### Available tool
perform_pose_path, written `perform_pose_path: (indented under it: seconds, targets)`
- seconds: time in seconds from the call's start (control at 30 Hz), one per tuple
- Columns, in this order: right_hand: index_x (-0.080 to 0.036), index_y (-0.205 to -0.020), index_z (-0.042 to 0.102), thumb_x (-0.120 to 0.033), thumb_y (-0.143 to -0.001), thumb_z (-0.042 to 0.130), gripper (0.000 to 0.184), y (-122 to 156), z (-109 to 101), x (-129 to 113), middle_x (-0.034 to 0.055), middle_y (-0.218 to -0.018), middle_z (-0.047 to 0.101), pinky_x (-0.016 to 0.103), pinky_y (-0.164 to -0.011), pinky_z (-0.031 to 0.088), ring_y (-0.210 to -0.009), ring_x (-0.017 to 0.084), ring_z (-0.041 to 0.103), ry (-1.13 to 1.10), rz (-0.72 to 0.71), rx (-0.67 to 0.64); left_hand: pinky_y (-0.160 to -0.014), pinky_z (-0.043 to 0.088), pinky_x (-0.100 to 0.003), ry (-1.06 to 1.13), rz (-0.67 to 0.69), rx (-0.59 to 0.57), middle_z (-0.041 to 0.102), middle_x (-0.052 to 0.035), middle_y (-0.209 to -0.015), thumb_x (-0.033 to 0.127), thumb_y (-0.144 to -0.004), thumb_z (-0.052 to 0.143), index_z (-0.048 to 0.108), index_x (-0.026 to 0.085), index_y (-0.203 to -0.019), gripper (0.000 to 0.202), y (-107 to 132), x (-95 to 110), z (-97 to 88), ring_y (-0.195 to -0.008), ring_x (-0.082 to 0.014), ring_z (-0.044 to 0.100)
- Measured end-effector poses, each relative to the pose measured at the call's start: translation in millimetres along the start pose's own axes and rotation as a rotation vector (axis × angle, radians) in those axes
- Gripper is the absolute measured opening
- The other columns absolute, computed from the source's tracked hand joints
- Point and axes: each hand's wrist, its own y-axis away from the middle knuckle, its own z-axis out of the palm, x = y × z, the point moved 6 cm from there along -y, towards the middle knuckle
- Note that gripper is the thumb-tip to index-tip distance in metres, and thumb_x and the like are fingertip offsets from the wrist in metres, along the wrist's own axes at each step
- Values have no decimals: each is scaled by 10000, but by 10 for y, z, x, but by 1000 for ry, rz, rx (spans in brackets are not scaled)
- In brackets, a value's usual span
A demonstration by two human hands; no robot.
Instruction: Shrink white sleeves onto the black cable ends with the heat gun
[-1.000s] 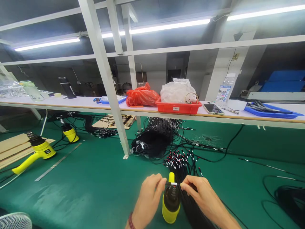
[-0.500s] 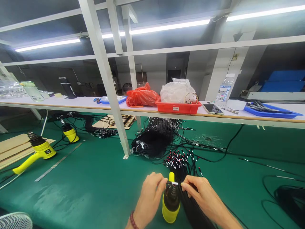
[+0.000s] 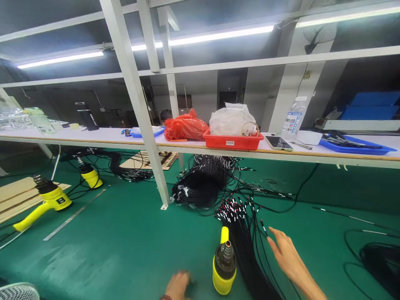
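The right hand [image 3: 289,260] is open and empty, fingers spread, its fingertips just beside a bundle of black cables [image 3: 245,254] with white-marked ends. The bundle lies between that hand and a yellow heat gun [image 3: 224,268], which stands upright on the green tabletop [image 3: 125,260], touching neither hand. The left hand [image 3: 178,285] is blurred at the lower edge, and I cannot tell whether it grips anything. Farther ahead, beyond the cables, a white shelf [image 3: 93,135] carries a red tray [image 3: 233,143].
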Motion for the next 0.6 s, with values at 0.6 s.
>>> perform_pose_path:
  seconds: [0.6]
  targets:
    - [-252,-1112,649,-556,-827,459,457,158,-545,-253,91,-1193,669,448,-822,538,-1088,317,599,-81,-10,-45,-855,462,-340,-216,260,20,714,-70,-954,183,-858,554,673,219,-848,125,375,71,-436,-940,-254,645]
